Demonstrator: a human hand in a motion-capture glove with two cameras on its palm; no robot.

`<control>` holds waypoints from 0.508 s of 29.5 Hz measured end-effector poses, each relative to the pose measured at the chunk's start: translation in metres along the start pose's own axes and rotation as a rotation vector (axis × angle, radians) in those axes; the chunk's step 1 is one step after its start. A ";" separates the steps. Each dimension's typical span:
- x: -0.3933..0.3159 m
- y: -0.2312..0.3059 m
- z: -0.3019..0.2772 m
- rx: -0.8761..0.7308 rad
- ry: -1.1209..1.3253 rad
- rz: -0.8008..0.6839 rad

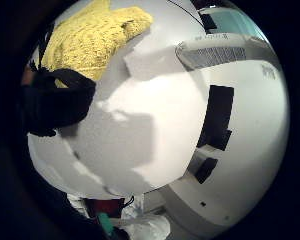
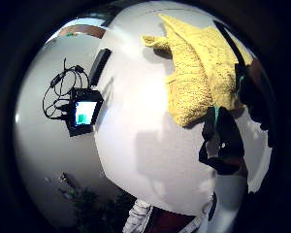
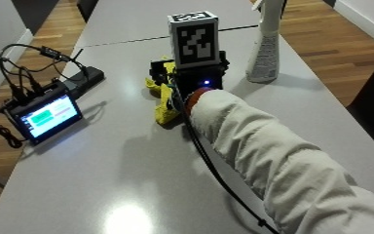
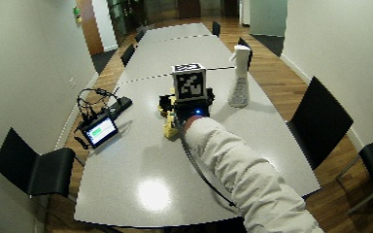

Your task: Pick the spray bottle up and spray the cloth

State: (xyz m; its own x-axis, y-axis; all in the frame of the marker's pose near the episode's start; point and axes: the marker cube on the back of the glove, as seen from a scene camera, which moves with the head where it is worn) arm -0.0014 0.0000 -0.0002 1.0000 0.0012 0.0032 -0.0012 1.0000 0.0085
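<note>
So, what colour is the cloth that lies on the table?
The cloth is yellow, with a fluffy, knitted-looking texture. It shows best in the right thumb side palm view.

I see cloth [image 3: 163,100] on table [image 3: 109,185] under my right hand [image 3: 190,78]; spray bottle [image 3: 265,46] upright to right, apart; screen [image 3: 44,117] left.

We see only a strip of the yellow cloth [image 3: 163,100] in the outside view, the rest hidden behind the gloved right hand [image 3: 190,80]; the spray bottle [image 3: 265,44] loses its head to the picture's top edge; the small screen [image 3: 46,117] shows text too small to read.
</note>
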 end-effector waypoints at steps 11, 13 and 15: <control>-0.005 0.001 -0.004 0.009 0.010 0.003; -0.006 0.001 -0.005 0.009 0.011 0.003; -0.006 0.001 -0.005 0.011 0.011 0.002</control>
State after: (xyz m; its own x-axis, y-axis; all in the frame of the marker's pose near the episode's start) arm -0.0077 0.0007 -0.0050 1.0000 0.0032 -0.0081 -0.0030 0.9998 0.0194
